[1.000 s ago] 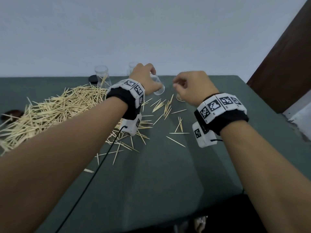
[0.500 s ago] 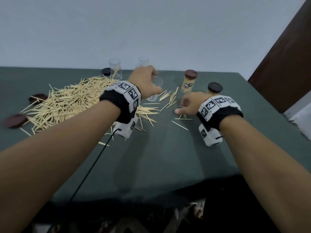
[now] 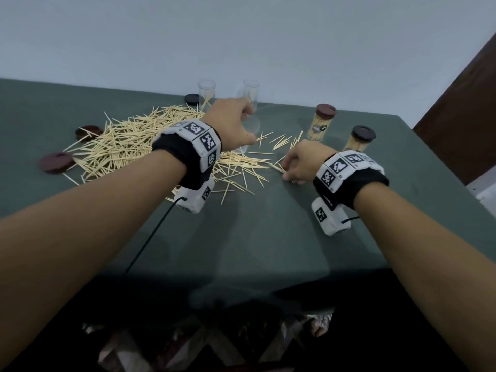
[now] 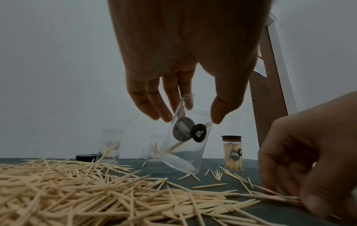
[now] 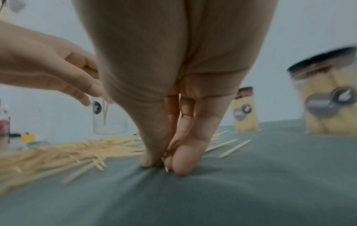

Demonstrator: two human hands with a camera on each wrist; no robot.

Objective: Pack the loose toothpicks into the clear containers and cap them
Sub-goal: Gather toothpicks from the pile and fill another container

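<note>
The left hand (image 4: 185, 85) gripped a tilted clear container (image 4: 183, 142), nearly empty, just above the toothpick pile (image 3: 128, 146). Right of that pile, the right hand (image 3: 300, 165) pinched a few toothpicks (image 5: 164, 165) against the green tablecloth (image 3: 241, 237). The container's open mouth lay up and left of this pinch.

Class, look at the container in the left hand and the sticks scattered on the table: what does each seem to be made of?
Held container: clear, glossy, probably plastic or glass; the toothpick inside shows through. Toothpicks: pale, matte, pointed slivers, likely wood or bamboo.
</note>
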